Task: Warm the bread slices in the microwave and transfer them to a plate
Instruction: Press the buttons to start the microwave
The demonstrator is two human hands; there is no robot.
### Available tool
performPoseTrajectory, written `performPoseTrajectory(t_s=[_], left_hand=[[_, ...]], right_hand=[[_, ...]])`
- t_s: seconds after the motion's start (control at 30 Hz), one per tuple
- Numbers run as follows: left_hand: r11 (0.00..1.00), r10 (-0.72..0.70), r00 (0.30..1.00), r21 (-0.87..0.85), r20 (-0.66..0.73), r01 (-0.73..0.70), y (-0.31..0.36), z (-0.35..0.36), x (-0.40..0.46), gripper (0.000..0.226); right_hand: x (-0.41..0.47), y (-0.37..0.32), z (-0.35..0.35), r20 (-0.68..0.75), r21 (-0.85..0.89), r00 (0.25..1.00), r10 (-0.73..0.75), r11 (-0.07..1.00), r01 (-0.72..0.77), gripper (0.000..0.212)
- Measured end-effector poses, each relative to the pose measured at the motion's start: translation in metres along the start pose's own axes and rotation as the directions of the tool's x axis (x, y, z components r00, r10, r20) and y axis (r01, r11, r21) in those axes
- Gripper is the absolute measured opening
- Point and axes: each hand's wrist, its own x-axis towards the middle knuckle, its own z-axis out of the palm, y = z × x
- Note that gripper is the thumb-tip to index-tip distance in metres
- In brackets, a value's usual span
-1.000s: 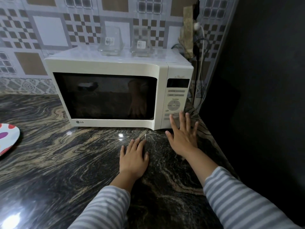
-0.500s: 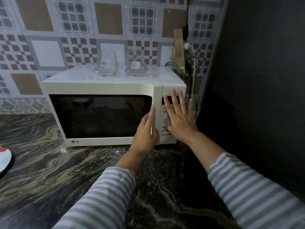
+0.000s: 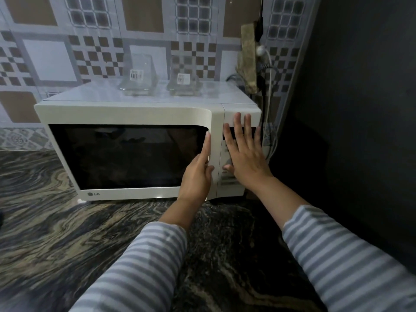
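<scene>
Reaching over the marbled counter, the left hand is lying with fingers straight along the right edge of the microwave door, while the right hand is pressing flat and spread on the control panel. Bread slices and plate are not showing; the door is standing closed. Judgement: bracing the panel while hooking fingertips behind the door edge should be stopping the microwave from sliding, and the glass jars on top from rattling.
</scene>
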Motion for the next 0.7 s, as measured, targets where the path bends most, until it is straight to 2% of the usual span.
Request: performPoseTrajectory(t_s=[0.43, 0.53, 0.7], left_hand=[[1.000, 0.006, 0.998, 0.004, -0.055, -0.005, 0.014, -0.003, -0.007, 0.094], [0.999, -0.004, 0.998, 0.040, -0.060, 0.007, 0.016, -0.004, -0.020, 0.095], [0.998, 0.048, 0.997, 0.032, 0.054, -0.050, 0.021, -0.025, -0.032, 0.087]], right_hand=[[-0.001, 0.003, -0.004, -0.001, 0.084, 1.000, -0.009, 0.996, 0.009, 0.126], [-0.002, 0.002, -0.004, -0.011, 0.091, 1.000, -0.008, 0.996, 0.009, 0.120], [-0.006, -0.001, -0.019, 0.055, 0.119, 0.998, 0.002, 0.993, -0.008, 0.104]])
